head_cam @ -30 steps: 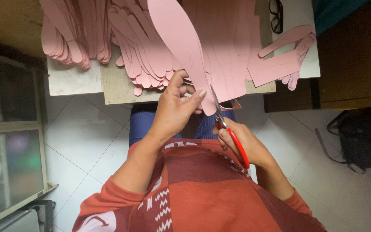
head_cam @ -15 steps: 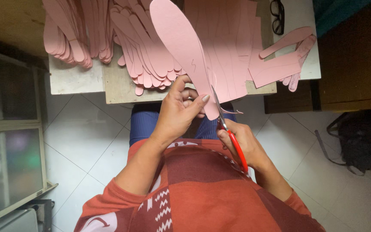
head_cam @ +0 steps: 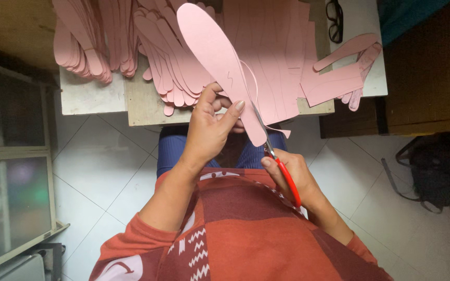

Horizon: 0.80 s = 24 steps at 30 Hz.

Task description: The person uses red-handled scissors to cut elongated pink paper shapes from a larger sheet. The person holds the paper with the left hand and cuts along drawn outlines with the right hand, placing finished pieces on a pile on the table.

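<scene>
Scissors (head_cam: 282,169) in right hand (head_cam: 290,174) | pink cutout (head_cam: 220,62) in left hand (head_cam: 209,127)

Two hands: left hand (head_cam: 208,132), right hand (head_cam: 292,174). One pair of scissors (head_cam: 282,169). One pair of glasses (head_cam: 334,21).

Floor: pale square tiles (head_cam: 105,171) with thin grout lines, laid diagonally to the view.
Furniture: a low wooden table (head_cam: 147,106) with a white slab (head_cam: 87,99) beside it; dark wooden cabinet (head_cam: 428,67) at right.
Left side: a glass-fronted metal-framed case (head_cam: 11,177).
Right floor: a dark bag (head_cam: 438,166).
Light: dim, soft, shadowed corners.
</scene>
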Available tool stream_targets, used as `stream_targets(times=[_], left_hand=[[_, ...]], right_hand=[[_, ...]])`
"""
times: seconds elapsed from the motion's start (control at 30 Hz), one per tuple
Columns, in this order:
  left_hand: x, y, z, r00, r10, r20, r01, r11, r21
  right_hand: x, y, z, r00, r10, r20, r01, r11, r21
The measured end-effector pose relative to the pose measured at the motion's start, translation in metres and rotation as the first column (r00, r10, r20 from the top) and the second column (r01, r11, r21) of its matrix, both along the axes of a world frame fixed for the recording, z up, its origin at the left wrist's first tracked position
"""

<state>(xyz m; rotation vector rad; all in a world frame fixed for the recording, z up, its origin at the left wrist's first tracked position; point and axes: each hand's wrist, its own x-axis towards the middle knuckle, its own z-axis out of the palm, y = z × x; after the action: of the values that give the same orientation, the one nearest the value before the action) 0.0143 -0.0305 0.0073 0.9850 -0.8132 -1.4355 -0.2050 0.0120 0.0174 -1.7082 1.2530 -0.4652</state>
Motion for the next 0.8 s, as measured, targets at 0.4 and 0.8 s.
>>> stream_targets(times=[0.4,0.8], left_hand=[[-0.020,0.019,-0.006,0.996,-0.046,-0.082,0.045,0.999,-0.014],[-0.019,0.012,-0.013,0.990,-0.015,-0.140,0.012,1.000,-0.016]], right_hand=[[0.012,-0.010,0.017,0.953,0.223,0.203,-0.172,0.955,-0.242],[0.018,-0.005,0.016,0.997,-0.069,-0.019,0.070,0.996,0.059]])
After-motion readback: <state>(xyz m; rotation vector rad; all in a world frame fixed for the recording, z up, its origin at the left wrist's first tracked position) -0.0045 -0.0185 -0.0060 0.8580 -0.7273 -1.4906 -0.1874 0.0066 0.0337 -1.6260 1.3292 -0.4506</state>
